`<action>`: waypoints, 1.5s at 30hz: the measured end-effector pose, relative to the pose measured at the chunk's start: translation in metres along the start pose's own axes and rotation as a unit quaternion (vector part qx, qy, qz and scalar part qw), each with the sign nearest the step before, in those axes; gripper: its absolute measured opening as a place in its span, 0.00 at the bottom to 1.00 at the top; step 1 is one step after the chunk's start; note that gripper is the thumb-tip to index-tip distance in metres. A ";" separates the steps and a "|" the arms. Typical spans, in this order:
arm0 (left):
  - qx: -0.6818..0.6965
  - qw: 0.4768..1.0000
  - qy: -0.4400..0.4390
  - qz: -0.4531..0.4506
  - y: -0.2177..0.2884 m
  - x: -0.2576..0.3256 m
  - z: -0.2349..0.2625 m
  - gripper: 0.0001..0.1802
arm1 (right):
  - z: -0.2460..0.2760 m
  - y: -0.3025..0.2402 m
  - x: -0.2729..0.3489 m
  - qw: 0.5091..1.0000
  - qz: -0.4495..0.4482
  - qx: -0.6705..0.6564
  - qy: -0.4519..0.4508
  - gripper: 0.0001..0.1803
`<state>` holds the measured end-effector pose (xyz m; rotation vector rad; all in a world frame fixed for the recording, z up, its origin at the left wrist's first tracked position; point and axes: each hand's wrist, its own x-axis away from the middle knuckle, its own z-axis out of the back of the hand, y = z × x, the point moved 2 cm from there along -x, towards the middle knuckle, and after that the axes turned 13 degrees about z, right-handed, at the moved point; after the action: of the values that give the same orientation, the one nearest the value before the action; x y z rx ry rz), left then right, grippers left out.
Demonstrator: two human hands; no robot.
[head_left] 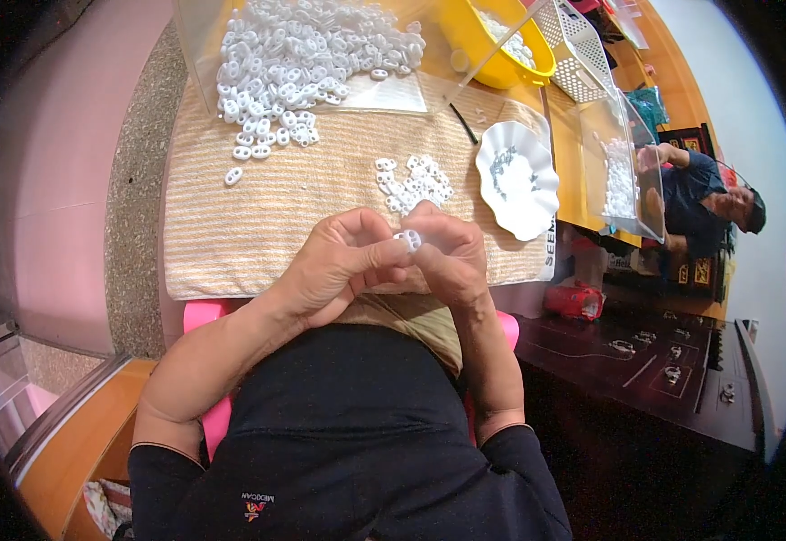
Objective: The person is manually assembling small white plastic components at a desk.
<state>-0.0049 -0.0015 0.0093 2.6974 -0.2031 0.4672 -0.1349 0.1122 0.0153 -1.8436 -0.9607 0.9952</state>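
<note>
Both hands, left [334, 266] and right [452, 257], pinching one white plastic piece [409, 239] over striped cloth [267, 216].

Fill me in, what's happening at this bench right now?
A person sits at a table covered with a striped cloth. Both hands meet over its near edge: the left hand and right hand pinch one small white plastic piece between their fingers. A small pile of the same pieces lies just beyond the hands, and a large heap sits further back, spilling off a clear sheet. A white scalloped dish holding small dark parts is to the right. A yellow bowl stands behind it.
</note>
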 end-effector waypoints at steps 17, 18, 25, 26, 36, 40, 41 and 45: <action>0.008 1.000 -0.020 -0.012 -0.007 0.003 -0.004 0.05 | -0.015 -0.012 0.004 0.996 -0.003 0.086 0.005 0.11; 0.005 1.000 -0.022 -0.012 -0.006 0.003 -0.004 0.05 | -0.010 -0.008 0.004 0.994 0.015 0.101 -0.025 0.13; -0.030 1.000 0.000 0.006 -0.001 0.000 -0.001 0.05 | -0.005 -0.016 -0.003 0.987 -0.032 0.146 -0.057 0.13; -0.045 0.999 0.012 0.008 -0.001 0.000 0.000 0.05 | -0.006 -0.017 -0.003 0.988 -0.049 0.136 -0.053 0.12; -0.039 0.998 0.047 -0.011 0.000 -0.003 0.000 0.05 | 0.007 -0.046 -0.012 0.956 -0.005 0.284 0.071 0.08; -0.041 0.998 0.056 -0.012 0.001 -0.002 0.000 0.06 | 0.023 -0.072 -0.031 0.878 0.185 0.419 0.141 0.13; -0.043 0.997 0.055 -0.015 0.002 -0.002 -0.001 0.06 | 0.027 -0.080 -0.035 0.847 0.221 0.456 0.163 0.13; -0.038 0.997 0.060 -0.018 0.001 -0.001 -0.001 0.06 | 0.034 -0.112 -0.072 0.725 0.384 0.538 0.193 0.05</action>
<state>-0.0061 -0.0025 0.0102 2.5844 -0.1357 0.5963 -0.2204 0.1016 0.1223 -1.2338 0.6820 1.1683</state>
